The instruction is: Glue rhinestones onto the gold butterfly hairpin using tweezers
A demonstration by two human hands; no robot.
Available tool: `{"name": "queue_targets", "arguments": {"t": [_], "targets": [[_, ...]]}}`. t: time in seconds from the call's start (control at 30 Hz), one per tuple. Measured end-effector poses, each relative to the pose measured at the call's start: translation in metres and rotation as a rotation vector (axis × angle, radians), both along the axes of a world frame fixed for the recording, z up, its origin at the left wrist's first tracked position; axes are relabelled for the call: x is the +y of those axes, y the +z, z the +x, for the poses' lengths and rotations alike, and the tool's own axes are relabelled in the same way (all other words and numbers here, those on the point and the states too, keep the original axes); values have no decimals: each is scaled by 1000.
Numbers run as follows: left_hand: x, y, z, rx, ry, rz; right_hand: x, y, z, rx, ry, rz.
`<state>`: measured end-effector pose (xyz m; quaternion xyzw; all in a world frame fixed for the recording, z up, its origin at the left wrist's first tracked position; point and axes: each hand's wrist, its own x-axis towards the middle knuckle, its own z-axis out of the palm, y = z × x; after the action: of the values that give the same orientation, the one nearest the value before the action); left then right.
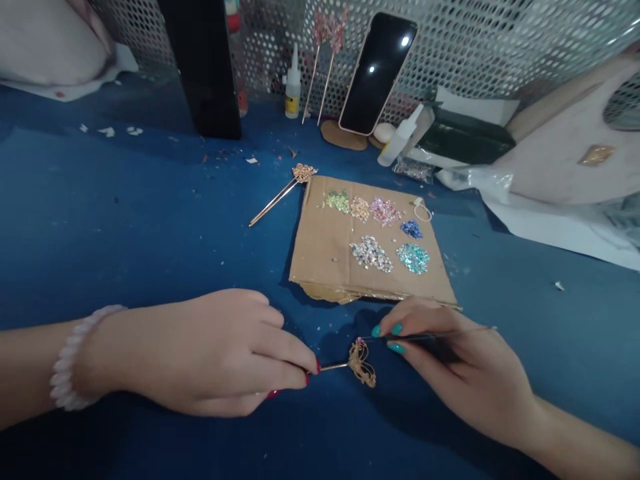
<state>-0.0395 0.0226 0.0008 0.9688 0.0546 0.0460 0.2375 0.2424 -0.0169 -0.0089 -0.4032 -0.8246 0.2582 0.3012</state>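
Observation:
My left hand (220, 353) pinches the thin stem of a gold hairpin (361, 363), its openwork head pointing right. My right hand (450, 363) is closed on slim metal tweezers (425, 335), whose tip reaches the upper edge of that head. A tiny pink stone (359, 341) sits at the tip; whether it touches the metal I cannot tell. Beyond the hands lies a piece of cardboard (320, 247) with small heaps of rhinestones: green, yellow, pink (385, 211), dark blue (411, 229), silver (371, 254) and turquoise (413, 258).
Another gold hairpin (280, 197) rests against the cardboard's back left corner. Behind stand a glue bottle (293, 87), two pink-topped pins (325, 67), a phone (379, 73) and a black upright box (203, 67). A second glue bottle (400, 137) leans near plastic bags (460, 177).

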Motion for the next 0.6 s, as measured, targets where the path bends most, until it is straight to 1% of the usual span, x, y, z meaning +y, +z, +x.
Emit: {"name": "queue_targets", "arguments": {"t": [0.13, 0.23, 0.33, 0.4, 0.43, 0.5, 0.6], "targets": [[1, 1, 1, -23, -5, -52, -1, -1, 1, -6, -21, 32], [2, -1, 1, -68, 24, -91, -2, -1, 1, -1, -17, 86], [2, -4, 1, -89, 111, -141, -3, 1, -1, 1, -1, 158], [0, -4, 3, -180, 157, -199, -4, 3, -2, 2, 15, 221], [-1, -3, 5, -245, 150, -231, -6, 3, -2, 11, 31, 254], [-8, -1, 12, -264, 159, -220, -9, 3, -1, 41, 83, 304], [-24, 4, 26, -279, 257, -198, -18, -2, 7, 100, 181, 355]]}}
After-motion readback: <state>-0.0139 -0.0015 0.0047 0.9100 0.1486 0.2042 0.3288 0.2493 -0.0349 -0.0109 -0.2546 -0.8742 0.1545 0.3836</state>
